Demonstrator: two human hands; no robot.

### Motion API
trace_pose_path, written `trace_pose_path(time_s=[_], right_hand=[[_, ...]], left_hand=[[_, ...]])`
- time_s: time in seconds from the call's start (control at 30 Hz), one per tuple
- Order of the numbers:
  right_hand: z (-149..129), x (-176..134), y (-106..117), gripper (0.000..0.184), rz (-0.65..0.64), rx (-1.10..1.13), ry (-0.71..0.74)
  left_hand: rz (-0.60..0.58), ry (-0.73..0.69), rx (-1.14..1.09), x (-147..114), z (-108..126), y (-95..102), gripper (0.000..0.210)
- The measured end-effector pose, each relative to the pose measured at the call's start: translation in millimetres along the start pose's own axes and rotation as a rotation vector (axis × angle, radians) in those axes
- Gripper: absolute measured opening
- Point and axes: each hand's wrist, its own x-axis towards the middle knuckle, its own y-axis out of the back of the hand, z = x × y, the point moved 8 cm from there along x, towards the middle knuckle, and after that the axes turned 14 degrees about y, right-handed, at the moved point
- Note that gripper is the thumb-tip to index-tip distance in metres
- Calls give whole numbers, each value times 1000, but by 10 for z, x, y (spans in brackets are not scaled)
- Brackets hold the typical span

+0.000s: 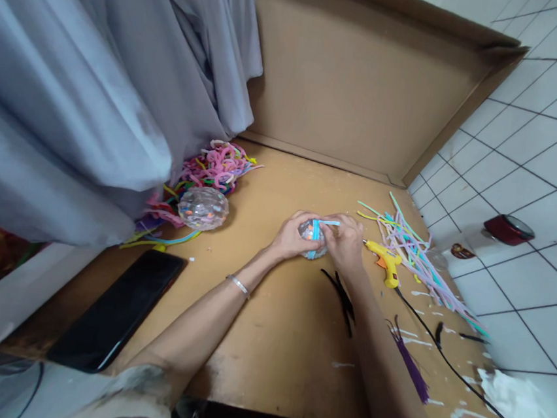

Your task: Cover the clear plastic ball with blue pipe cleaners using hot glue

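Clear ball (308,229), blue strip (314,230) wrapped round it, held mid-view over the surface (272,353). Left hand (289,238) at its 9 o'clock, fingers curled about it; right hand (347,243) at 3 o'clock, fingers pinching the strip's end. Farther out: glue gun (385,256), 3 o'clock; second ball (203,208), 9 o'clock.

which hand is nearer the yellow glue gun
Right. The right hand is close to the glue gun, beside its tip; the left hand is farther off, at the ball's opposite side.
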Motion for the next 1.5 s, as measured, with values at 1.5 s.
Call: trace_pose_path(time_s=[1.5], right_hand=[[-93,28,281,18,307,237,-152]], left_hand=[[-8,121,-69,42,-93,17,53]])
